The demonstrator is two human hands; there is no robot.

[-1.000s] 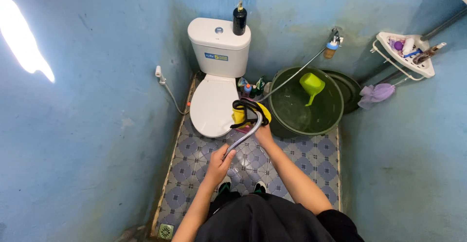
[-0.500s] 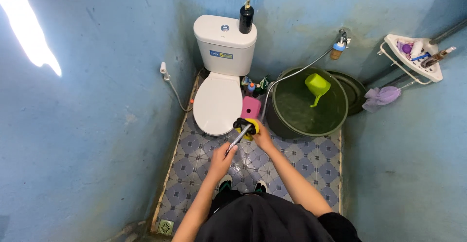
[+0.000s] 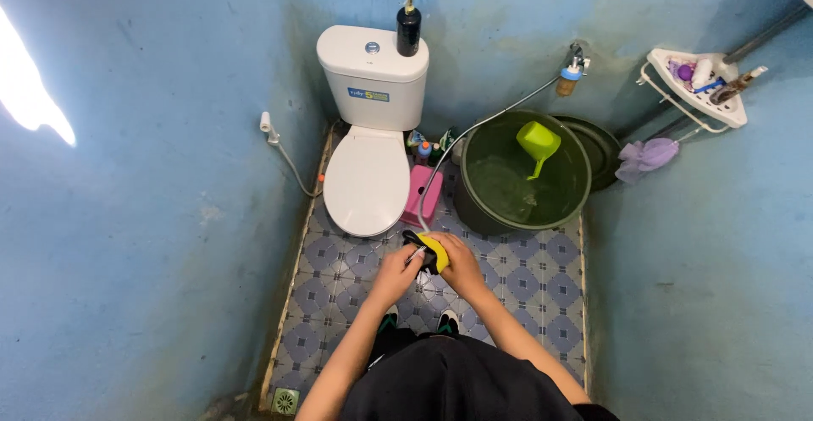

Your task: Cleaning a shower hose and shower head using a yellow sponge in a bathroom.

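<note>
Both hands meet low in front of me over the tiled floor (image 3: 508,290). My right hand (image 3: 461,262) grips a yellow and black spray head (image 3: 430,250). My left hand (image 3: 398,270) closes on the metal hose (image 3: 440,167) just behind the head. The hose runs up past the pink stool (image 3: 422,194) to a wall tap (image 3: 569,69) with a blue-capped filter. A white toilet (image 3: 366,180) with its lid down stands ahead on the left.
A dark green tub (image 3: 523,177) of water holds a lime green scoop (image 3: 536,144), with a dark lid (image 3: 603,152) behind it. A black pump bottle (image 3: 409,27) stands on the cistern. A corner shelf (image 3: 696,86) and purple sponge (image 3: 642,156) hang right. Blue walls close in.
Both hands have drawn the spray head down and toward me, away from the toilet. The pink stool, hidden a second ago, is uncovered. My left hand slid up the hose to the head.
</note>
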